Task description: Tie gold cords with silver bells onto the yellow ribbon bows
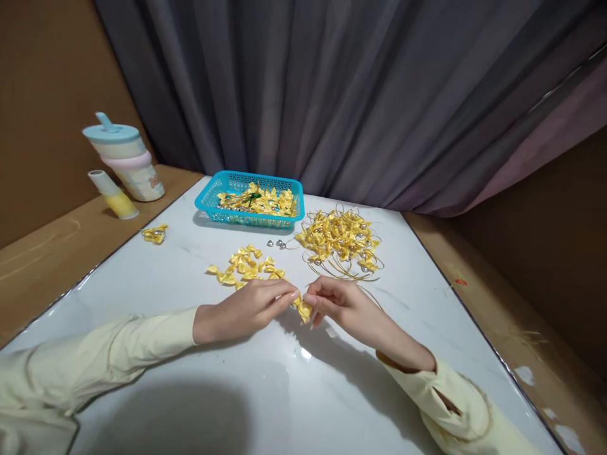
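Note:
Both hands meet over the middle of the white table. A small yellow bow [304,309] is pinched between them. My left hand [253,306] grips its left side with thumb and fingertips. From the right, my right hand [344,308] closes its thumb and fingers on the bow's other side. Just beyond my left hand lie several loose yellow bows [245,262]. Past my right hand is a heap of yellow bows with gold cords [339,234] and silver beads. A few silver beads [281,244] rest between the loose bows and the heap.
A blue plastic basket [202,201] with yellow bows stands at the back of the table [190,392]. Another small yellow bunch [155,234] lies at the left. Beyond the left edge stand a tumbler [133,165] and a small yellow bottle [116,197]. A grey curtain [294,88] hangs behind.

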A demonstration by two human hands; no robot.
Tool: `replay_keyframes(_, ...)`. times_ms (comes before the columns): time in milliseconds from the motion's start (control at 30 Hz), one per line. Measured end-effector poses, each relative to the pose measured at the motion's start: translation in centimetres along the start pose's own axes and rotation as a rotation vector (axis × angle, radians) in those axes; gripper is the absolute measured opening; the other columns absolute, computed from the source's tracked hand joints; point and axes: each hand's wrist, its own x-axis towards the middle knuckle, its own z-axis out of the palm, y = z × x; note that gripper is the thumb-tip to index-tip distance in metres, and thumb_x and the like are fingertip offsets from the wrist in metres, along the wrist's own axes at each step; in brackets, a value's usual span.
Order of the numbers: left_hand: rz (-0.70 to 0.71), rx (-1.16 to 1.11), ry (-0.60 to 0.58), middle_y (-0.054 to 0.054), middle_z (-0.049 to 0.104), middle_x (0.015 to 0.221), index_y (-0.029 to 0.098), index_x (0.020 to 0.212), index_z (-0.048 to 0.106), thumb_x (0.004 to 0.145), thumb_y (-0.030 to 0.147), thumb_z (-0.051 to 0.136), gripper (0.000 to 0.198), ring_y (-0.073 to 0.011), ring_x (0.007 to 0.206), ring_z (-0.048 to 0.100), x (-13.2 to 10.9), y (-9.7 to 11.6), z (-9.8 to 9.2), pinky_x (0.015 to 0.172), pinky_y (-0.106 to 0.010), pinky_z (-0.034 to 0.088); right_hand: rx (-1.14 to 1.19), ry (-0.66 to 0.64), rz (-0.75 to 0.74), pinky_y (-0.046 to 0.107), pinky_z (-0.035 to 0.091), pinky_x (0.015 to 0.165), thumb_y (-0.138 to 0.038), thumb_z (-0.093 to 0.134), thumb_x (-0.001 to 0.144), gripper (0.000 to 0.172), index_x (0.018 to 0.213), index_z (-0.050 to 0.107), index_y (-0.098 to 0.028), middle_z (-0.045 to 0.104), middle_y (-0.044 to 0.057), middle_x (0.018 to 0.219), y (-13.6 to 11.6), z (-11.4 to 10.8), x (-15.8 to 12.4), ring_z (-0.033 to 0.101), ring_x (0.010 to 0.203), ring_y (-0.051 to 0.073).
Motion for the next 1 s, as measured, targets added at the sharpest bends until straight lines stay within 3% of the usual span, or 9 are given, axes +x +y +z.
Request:
replay_keyframes(200, -0.387, -0.589, -0.114, -0.004, 0.065, 0.072, 0.015, 0.092, 0.056, 0.092, 0.043, 0.041, 0.033, -0.0136, 0.06, 0.058, -0.2, -0.4, 0.6, 0.052, -0.023, 0.045, -0.03, 0.001, -0.004, 0.022, 0.044, 0.05, -0.036, 0.048, 0.089, 0.023, 0.076, 0.05, -0.018, 0.061, -0.001, 0.06, 0.8, 0.9, 0.2, 0.058, 0.049, 0.011)
replay_keyframes(333, -0.442, -0.766, -0.099, -0.003, 0.066, 0.073, 0.015, 0.092, 0.054, 0.086, 0.044, 0.052, 0.03, -0.0124, 0.06, 0.059, -0.1, -0.4, 0.9, 0.053, -0.022, 0.045, -0.123, 0.037, -0.054, 0.019, 0.038, 0.046, -0.034, 0.046, 0.09, 0.023, 0.075, 0.05, -0.018, 0.059, -0.002, 0.059, 0.9, 1.1, 0.2, 0.051, 0.042, 0.008)
replay_keyframes(533, -0.463, -0.761, -0.064, -0.001, 0.064, 0.067, 0.014, 0.086, 0.054, 0.083, 0.043, 0.058, 0.029, -0.0105, 0.057, 0.056, -0.1, 0.1, 0.6, 0.056, -0.023, 0.043, -0.514, 0.155, -0.237, 0.018, 0.029, 0.049, -0.017, 0.048, 0.085, 0.017, 0.069, 0.051, -0.016, 0.053, -0.003, 0.054, 1.2, 0.9, 0.2, 0.042, 0.047, 0.007)
replay_keyframes(700, -0.447, -0.728, -0.056, 0.0, 0.064, 0.067, 0.015, 0.084, 0.053, 0.083, 0.037, 0.057, 0.022, -0.0115, 0.06, 0.056, -0.1, 0.1, 0.4, 0.06, -0.024, 0.044, -0.645, 0.189, -0.33, 0.017, 0.025, 0.047, -0.004, 0.043, 0.076, 0.015, 0.069, 0.05, -0.016, 0.046, -0.004, 0.052, 1.5, 1.1, 0.1, 0.037, 0.044, 0.006)
replay_keyframes(1000, -0.378, -0.491, -0.098, 0.004, 0.054, 0.057, 0.016, 0.081, 0.055, 0.087, 0.033, 0.05, 0.019, -0.0097, 0.054, 0.047, 0.0, -0.4, 0.6, 0.054, -0.021, 0.037, -0.976, 0.173, -0.467, 0.022, 0.018, 0.047, -0.003, 0.039, 0.063, 0.017, 0.07, 0.048, -0.016, 0.047, -0.001, 0.053, 1.2, 1.2, -0.7, 0.033, 0.047, 0.01)
